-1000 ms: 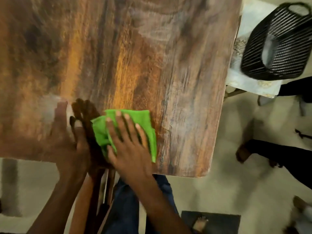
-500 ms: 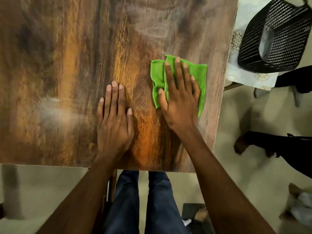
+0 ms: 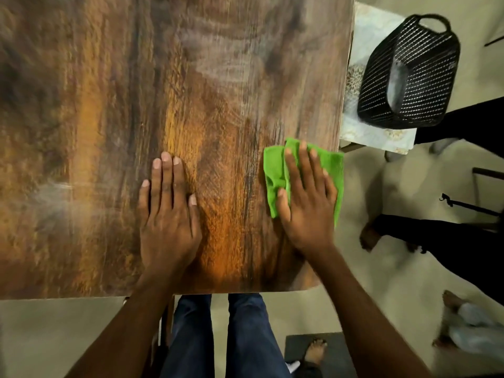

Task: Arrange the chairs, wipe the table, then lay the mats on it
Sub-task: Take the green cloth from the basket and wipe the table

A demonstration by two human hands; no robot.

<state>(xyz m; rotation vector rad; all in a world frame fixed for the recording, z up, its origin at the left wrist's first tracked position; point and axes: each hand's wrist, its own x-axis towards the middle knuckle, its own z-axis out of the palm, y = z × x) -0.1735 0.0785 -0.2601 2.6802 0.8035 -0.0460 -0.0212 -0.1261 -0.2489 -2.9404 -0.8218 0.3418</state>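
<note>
A brown wood-grain table (image 3: 109, 105) fills most of the view. My right hand (image 3: 306, 203) presses flat on a folded green cloth (image 3: 334, 165) near the table's right edge, fingers straight. My left hand (image 3: 169, 211) rests flat on the bare tabletop to the left of the cloth, fingers straight and together. Patterned light mats (image 3: 365, 132) lie on a surface just beyond the table's right edge, partly under a basket.
A black mesh basket (image 3: 409, 75) sits tipped on the mats at the upper right. Another person's dark-trousered legs and bare foot (image 3: 368, 238) stand on the floor to the right. A dark floor mat (image 3: 341, 350) lies below the table's near edge.
My right hand slid the green cloth from the near edge beside my left hand out to the right edge, then back toward me. My left hand moved right and settled flat.
</note>
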